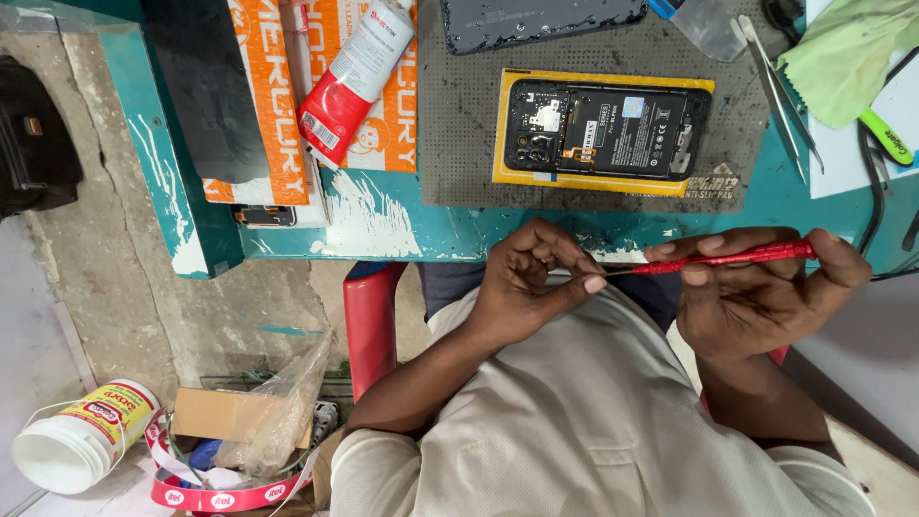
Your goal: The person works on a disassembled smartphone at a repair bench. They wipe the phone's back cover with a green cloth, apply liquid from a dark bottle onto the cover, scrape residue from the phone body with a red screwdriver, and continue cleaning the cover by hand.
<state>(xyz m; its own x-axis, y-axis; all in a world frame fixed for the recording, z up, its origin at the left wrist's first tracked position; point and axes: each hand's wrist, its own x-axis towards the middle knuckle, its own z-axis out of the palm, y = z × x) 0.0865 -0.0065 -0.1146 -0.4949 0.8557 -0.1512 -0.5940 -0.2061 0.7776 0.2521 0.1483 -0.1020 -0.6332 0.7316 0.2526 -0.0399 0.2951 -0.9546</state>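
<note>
Clamped in the right hand (766,302), fingers together around its handle: a red screwdriver (728,257), level just below the teal table (402,225) edge, tip pinched by the left hand (526,278) with thumb and fingers closed on it. Farther up, on a grey mat (459,124): an opened phone (605,129) on a yellow sheet, tweezers (780,96) beside.

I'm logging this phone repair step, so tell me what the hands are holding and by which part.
The right hand holds a red screwdriver by its handle; the left hand pinches at its metal tip with thumb and finger.
</note>
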